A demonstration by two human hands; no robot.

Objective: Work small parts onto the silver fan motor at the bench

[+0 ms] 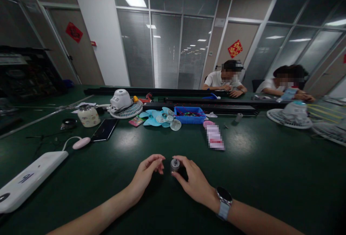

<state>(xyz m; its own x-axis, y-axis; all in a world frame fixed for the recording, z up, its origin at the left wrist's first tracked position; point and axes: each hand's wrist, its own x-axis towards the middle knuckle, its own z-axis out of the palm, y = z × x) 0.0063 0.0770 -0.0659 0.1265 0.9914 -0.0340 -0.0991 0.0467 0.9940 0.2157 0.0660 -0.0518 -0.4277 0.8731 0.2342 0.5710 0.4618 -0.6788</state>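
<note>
On the green tabletop in front of me stands a small silver cylindrical motor (175,165), upright, with a short stub on its top face. My right hand (192,178) grips it from the right side, thumb at the front and fingers behind. Just left of the motor and apart from it, my left hand (147,173) has its fingers bent and thumb drawn in against the index finger. Whatever that pinch may hold is too small to make out. A watch (224,196) sits on my right wrist.
Beyond my hands lie light-blue fan blades (155,118), a blue bin (190,115) with wires and a pink-edged pixelated item (214,136). White fan parts (121,101) stand behind. At left are a phone (105,129), a jar (88,116) and a white device (32,177). Two people sit opposite.
</note>
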